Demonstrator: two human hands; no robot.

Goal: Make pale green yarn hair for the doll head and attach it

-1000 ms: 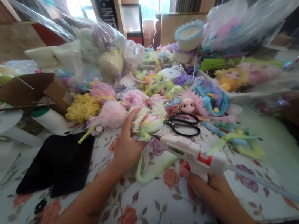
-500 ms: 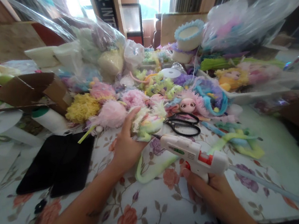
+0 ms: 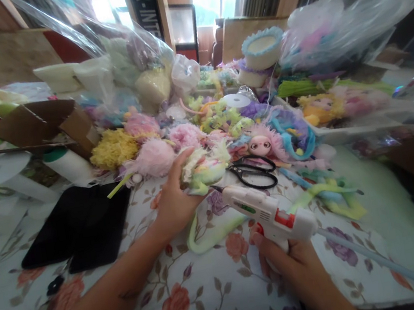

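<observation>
My left hand [image 3: 176, 196] is closed around a fuzzy pastel green and cream craft piece [image 3: 206, 170], which looks like a doll's head seen from behind or the side; its kind is not clear. In my right hand [image 3: 284, 260] is a white hot glue gun [image 3: 264, 206], its dark nozzle pointing at the lower right edge of the piece. A finger lies by the red trigger, and a long glue stick [image 3: 380, 256] sticks out of the back. From under the piece a pale green fuzzy strip [image 3: 216, 240] loops over the tablecloth. Black-handled scissors [image 3: 257, 173] lie just right of the piece.
A pink-haired doll head [image 3: 260, 145] and several pom-poms [image 3: 154, 157] are heaped behind my hands. Black flat pads [image 3: 81, 230] lie at left, near a white thread cone [image 3: 68, 165] and a cardboard box [image 3: 41, 129]. Green and blue fuzzy strips [image 3: 331, 193] lie at right.
Almost nothing differs. The glue gun and both hands stay in nearly the same place, with the nozzle still at the piece.
</observation>
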